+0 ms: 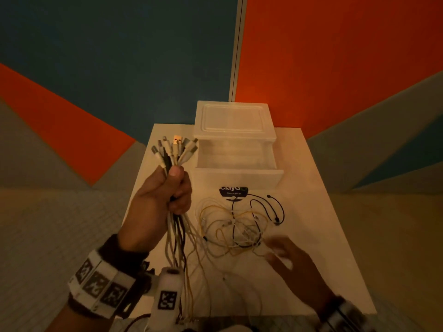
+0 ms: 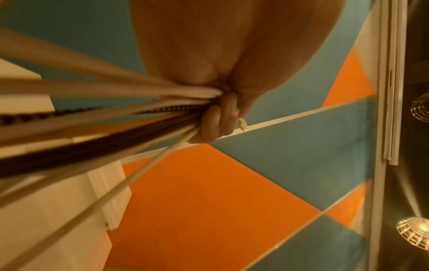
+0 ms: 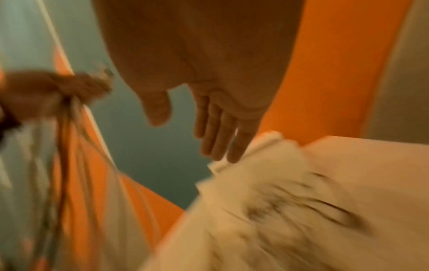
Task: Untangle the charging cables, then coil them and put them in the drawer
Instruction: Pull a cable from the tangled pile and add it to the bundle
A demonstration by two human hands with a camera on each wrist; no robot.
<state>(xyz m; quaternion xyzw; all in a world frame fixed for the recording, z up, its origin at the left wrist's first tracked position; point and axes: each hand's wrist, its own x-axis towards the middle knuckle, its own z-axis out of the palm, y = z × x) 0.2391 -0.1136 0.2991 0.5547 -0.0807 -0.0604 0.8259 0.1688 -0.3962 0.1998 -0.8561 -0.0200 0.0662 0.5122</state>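
My left hand point(image 1: 167, 190) is raised above the table's left side and grips a bundle of charging cables point(image 1: 176, 152), white, yellow and dark, with their plug ends fanned out above the fist. In the left wrist view the cords point(image 2: 139, 102) run into the curled fingers point(image 2: 211, 126). The loose lengths hang down and trail into a tangle of cables point(image 1: 237, 226) on the table. My right hand point(image 1: 285, 257), blurred, hovers over the tangle's near right edge with straight fingers point(image 3: 220, 132) and holds nothing. A clear plastic drawer point(image 1: 237, 173) stands pulled out behind the tangle.
The drawer belongs to a small clear plastic unit point(image 1: 233, 118) at the back of the white table point(image 1: 323, 248). A dark label point(image 1: 233, 190) lies on the table just in front of the drawer. Orange, blue and grey wall panels surround the table.
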